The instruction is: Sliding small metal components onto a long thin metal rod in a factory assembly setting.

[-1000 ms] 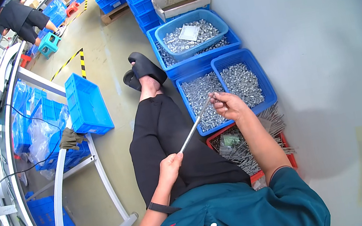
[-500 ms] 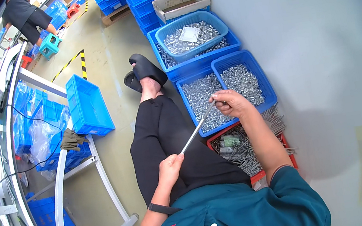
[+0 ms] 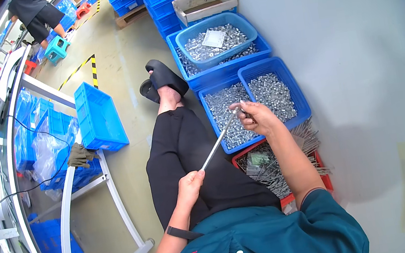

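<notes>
Metal rod stays gripped in your left hand, seemingly steadying it, while your right hand loosens its fingers at the tip, hold unclear.

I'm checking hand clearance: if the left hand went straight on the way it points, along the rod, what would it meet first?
Probably the right hand, near the far end of the metal rod. The black trousers lie beneath that line; how far below is unclear.

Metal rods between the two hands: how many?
1: the silver rod, its lower end in the left hand, its upper end at the right hand. Any more inside the left hand would be hidden.
</notes>
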Tool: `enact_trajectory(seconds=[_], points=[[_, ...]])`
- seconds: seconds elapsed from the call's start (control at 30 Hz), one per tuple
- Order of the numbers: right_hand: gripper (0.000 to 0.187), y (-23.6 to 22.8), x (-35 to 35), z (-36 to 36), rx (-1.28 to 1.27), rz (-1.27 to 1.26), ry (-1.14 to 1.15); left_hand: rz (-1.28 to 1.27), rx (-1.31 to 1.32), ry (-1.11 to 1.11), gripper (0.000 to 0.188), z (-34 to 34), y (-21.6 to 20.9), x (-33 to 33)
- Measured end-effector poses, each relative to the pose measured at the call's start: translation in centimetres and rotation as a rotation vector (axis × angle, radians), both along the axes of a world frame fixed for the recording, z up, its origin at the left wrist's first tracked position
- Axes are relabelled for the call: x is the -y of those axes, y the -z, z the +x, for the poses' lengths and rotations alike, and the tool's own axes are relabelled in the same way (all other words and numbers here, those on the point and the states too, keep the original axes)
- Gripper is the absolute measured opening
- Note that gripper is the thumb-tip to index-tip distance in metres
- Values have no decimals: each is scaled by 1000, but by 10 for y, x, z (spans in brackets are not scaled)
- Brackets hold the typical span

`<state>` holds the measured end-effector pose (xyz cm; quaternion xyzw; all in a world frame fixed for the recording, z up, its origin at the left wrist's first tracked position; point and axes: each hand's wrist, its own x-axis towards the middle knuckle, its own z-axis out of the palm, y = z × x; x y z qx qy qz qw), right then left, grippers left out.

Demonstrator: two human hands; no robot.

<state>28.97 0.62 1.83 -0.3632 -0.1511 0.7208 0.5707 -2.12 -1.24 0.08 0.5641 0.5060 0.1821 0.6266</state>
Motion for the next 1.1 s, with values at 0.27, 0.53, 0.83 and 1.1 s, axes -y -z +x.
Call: enact_trajectory(seconds=[0.27, 0.53, 0.83, 1.1], points=[[21, 11, 0, 9, -125, -27, 35, -4, 27, 3, 39, -5, 4, 3], [9, 20, -1, 4, -204, -2, 9, 16, 13, 37, 39, -4, -1, 5], [10, -1, -8, -4, -59, 33, 5, 34, 2, 22, 39, -3, -1, 4], [13, -11, 1, -49, 125, -46, -22, -41, 76, -55, 37, 10, -1, -2]])
